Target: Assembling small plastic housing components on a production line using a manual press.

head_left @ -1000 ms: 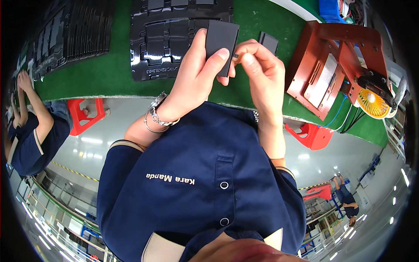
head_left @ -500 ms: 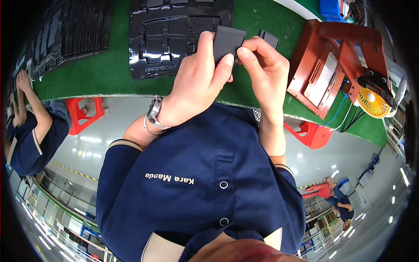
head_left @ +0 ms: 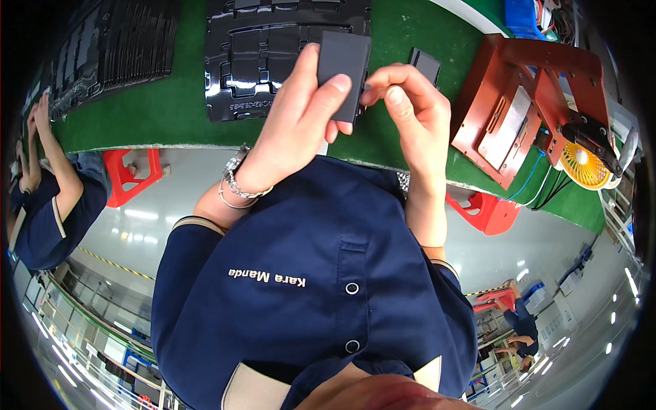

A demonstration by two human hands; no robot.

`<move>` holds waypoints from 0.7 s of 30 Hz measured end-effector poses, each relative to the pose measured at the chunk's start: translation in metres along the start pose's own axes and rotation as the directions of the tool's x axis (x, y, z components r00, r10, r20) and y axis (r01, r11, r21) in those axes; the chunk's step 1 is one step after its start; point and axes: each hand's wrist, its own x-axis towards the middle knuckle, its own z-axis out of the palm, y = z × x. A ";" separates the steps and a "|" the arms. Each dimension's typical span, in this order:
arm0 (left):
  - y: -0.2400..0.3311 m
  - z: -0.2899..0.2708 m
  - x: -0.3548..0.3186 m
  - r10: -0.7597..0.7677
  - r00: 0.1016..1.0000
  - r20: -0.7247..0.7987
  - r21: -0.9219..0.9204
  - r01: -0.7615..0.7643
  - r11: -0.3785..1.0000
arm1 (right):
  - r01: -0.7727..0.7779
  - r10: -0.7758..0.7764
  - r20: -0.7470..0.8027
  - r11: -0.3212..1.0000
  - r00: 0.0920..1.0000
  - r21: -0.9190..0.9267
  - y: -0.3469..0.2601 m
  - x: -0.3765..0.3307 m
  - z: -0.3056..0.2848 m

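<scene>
My left hand [head_left: 294, 130] holds a flat dark grey rectangular piece [head_left: 345, 61] upright over the green mat, thumb pressed across its lower front. My right hand [head_left: 410, 102] is beside it, with thumb and forefinger pinched at the piece's right edge. Both hands are raised just above the mat's near edge. A metal bracelet [head_left: 236, 184] circles my left wrist. Right behind the held piece lies a black moulded tray [head_left: 260, 61].
A small dark piece [head_left: 425, 65] lies on the green mat [head_left: 171, 116]. A red metal fixture [head_left: 526, 102] and a yellow fan [head_left: 584, 164] stand at right. Stacked black trays [head_left: 102, 48] lie at the far left. Red stools [head_left: 133, 174] stand below the bench, and a co-worker's arm [head_left: 58, 164] shows at left.
My right fingers, which lay over the piece half a second ago, have drawn back to its right edge. My left hand has shifted the piece slightly left.
</scene>
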 end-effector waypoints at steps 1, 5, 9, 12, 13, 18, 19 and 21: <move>-0.002 -0.005 0.001 0.000 1.000 0.004 0.000 0.000 1.000 | 0.007 -0.011 -0.028 0.992 1.000 -0.123 -0.005 0.000 -0.002; -0.006 -0.050 -0.003 0.064 0.980 -0.187 0.233 -0.019 0.972 | 0.162 -0.215 0.091 0.338 0.972 -0.927 -0.012 0.007 -0.041; -0.012 -0.097 -0.004 0.176 0.962 -0.207 0.536 -0.039 0.843 | 0.171 -0.018 0.170 0.108 0.985 -0.979 0.001 -0.001 -0.068; -0.022 -0.110 -0.005 0.236 0.932 -0.275 0.633 -0.009 0.774 | 0.169 -0.026 0.167 0.151 0.986 -0.974 0.002 0.001 -0.067; -0.018 -0.107 -0.004 0.234 0.932 -0.278 0.634 -0.005 0.773 | 0.170 -0.025 0.168 0.155 0.985 -0.973 0.002 0.002 -0.067; -0.002 -0.094 -0.002 0.200 0.918 -0.344 0.866 0.227 0.446 | 0.129 -0.146 0.082 0.355 0.986 -0.926 -0.012 0.005 -0.059; -0.006 -0.090 -0.001 0.198 0.920 -0.337 0.866 0.221 0.448 | 0.122 -0.144 0.076 0.351 0.987 -0.928 -0.017 0.006 -0.052; -0.019 -0.077 0.003 0.245 0.939 -0.242 0.493 -0.098 0.864 | 0.278 -0.237 0.189 0.435 0.953 -0.856 -0.024 0.008 -0.030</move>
